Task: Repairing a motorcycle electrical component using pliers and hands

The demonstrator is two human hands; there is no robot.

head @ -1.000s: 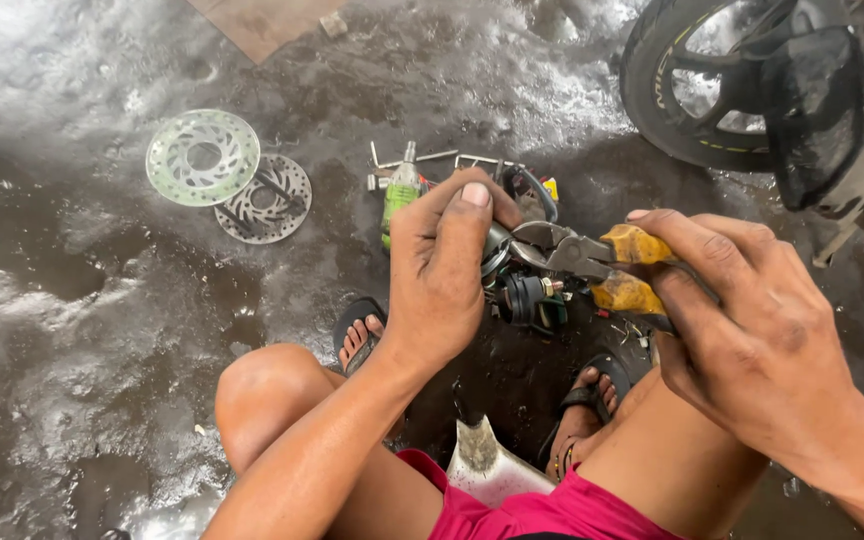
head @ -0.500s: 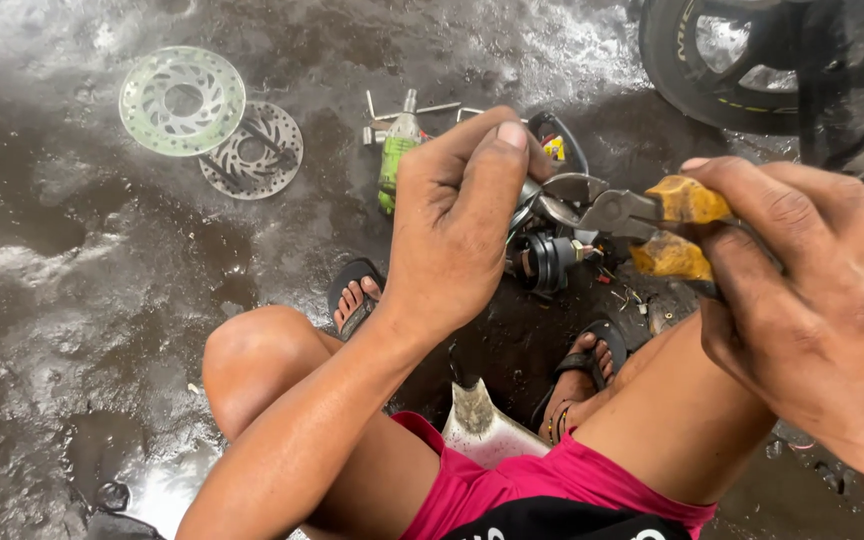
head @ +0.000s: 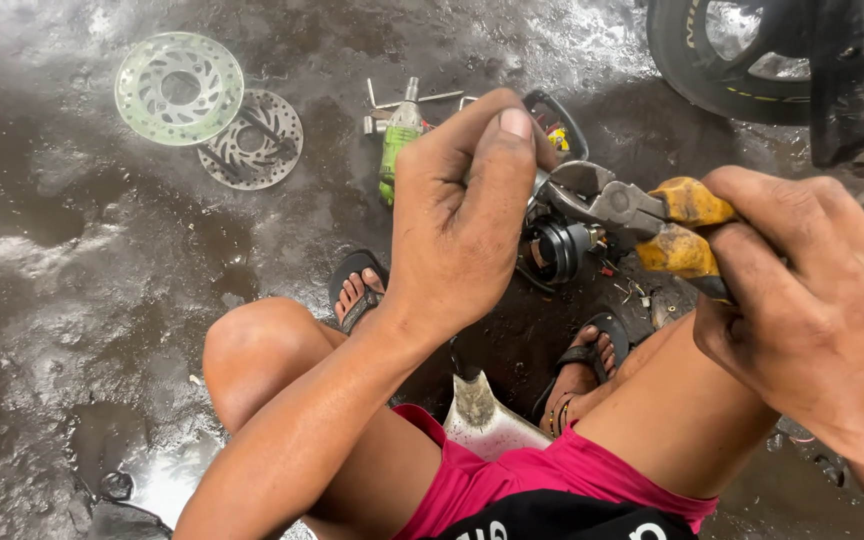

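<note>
While the left hand [head: 462,215] pinches a small metal part [head: 540,185] above the wet floor [head: 72,300], the right hand [head: 812,310] squeezes the pliers [head: 632,215] on it, so the part looks not yet free.

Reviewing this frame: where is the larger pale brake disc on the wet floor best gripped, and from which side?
Probably at the outer rim of the larger pale brake disc, on its far-left edge. It lies flat, so the fingers must hook under the rim or through a cutout. Its lower-right edge overlaps the smaller dark disc, while the left side is bare wet floor.
</note>
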